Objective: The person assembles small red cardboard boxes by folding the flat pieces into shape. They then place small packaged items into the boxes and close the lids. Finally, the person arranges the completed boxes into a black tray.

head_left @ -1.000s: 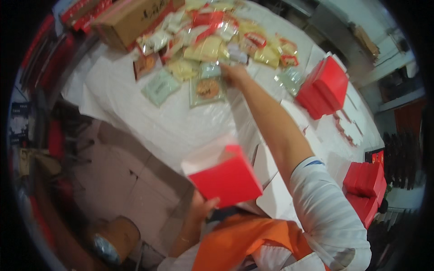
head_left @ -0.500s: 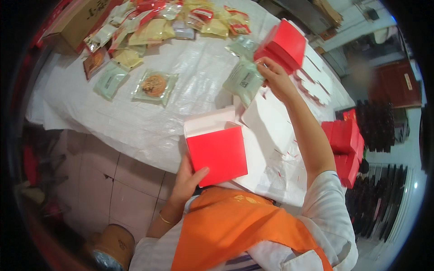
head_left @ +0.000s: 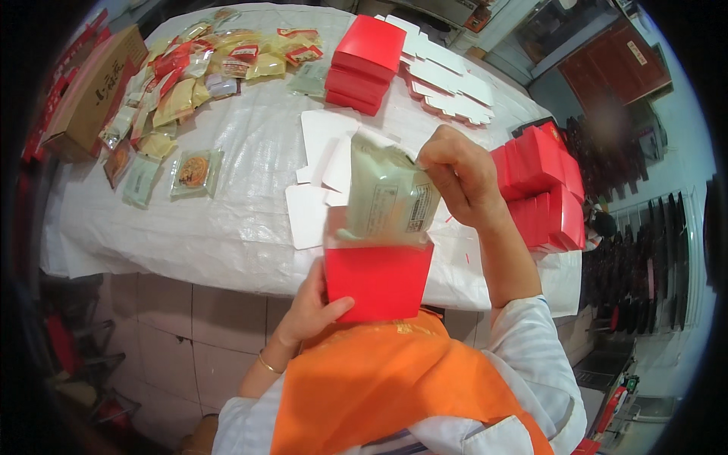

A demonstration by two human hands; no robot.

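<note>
Left hand point(head_left: 309, 309) grip round red box point(head_left: 379, 284); right hand point(head_left: 466, 178) grip pinching pale-green packet point(head_left: 387, 199) by its 2 o'clock corner, at box's 12 o'clock opening.

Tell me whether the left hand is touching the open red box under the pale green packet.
Touching. The head view shows it: the left hand grips the open red box at its lower left, thumb pressed over the red face.
</note>
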